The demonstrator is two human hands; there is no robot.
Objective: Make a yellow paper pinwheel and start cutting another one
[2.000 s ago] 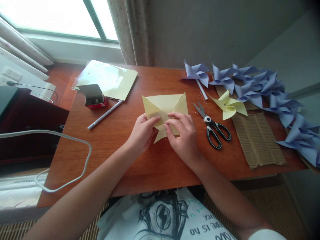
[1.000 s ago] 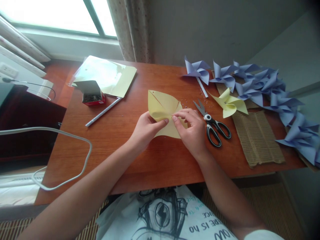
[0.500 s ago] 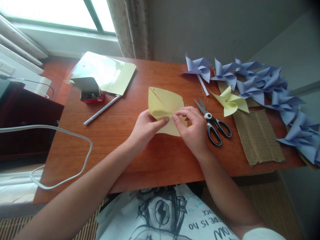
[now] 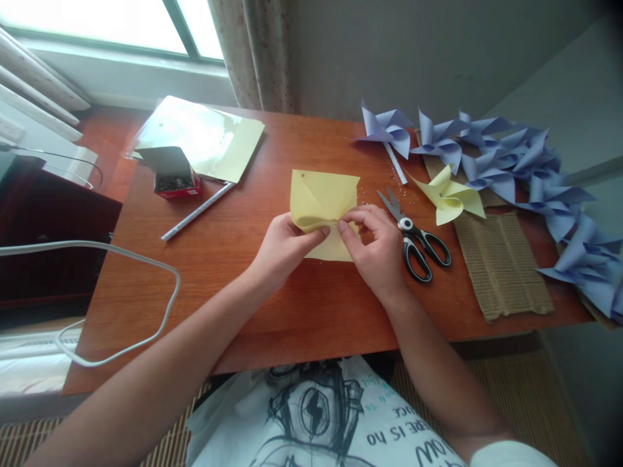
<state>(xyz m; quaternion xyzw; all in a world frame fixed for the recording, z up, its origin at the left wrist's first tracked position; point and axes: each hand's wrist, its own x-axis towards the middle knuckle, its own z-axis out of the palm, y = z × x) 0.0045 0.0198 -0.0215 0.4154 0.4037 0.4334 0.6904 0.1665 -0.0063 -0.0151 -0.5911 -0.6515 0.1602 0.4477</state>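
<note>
At desk centre, both hands meet on a yellow paper square (image 4: pixel 318 194). Left hand (image 4: pixel 282 250) is curled, thumb and fingertips pinching a curved-over flap at the sheet's middle. Right hand (image 4: pixel 377 250) is also mostly closed, thumb and forefinger pinching the paper at the same middle point, fingertips of the two hands nearly touching. The sheet lies on the wooden table (image 4: pixel 302 305); its far-left corner is flat and has a small dot near the tip, a diagonal cut line runs in from that corner, and the near part is partly hidden under the hands.

Just right of the right hand: scissors (image 4: pixel 413 237), black handles, blades shut and pointing away from the person. Small bits of debris on the table near the blade tips. Further right: a finished yellow pinwheel (image 4: pixel 450 198) partly on a strip of corrugated cardboard (image 4: pixel 501 266). Behind and right of it, a row of blue pinwheels (image 4: pixel 516 168) runs along the far-right edge of the table; one has a white stick (image 4: pixel 395 165) pointing toward the scissors.

Left of the sheet: a white rod (image 4: pixel 197 211) lying diagonally. Beyond it, a small open red box (image 4: pixel 170 175) with dark small items inside, standing on or touching a clear packet of yellow paper (image 4: pixel 209 139). White cable (image 4: pixel 126 259) loops over the table's left edge. Window and curtain behind.
</note>
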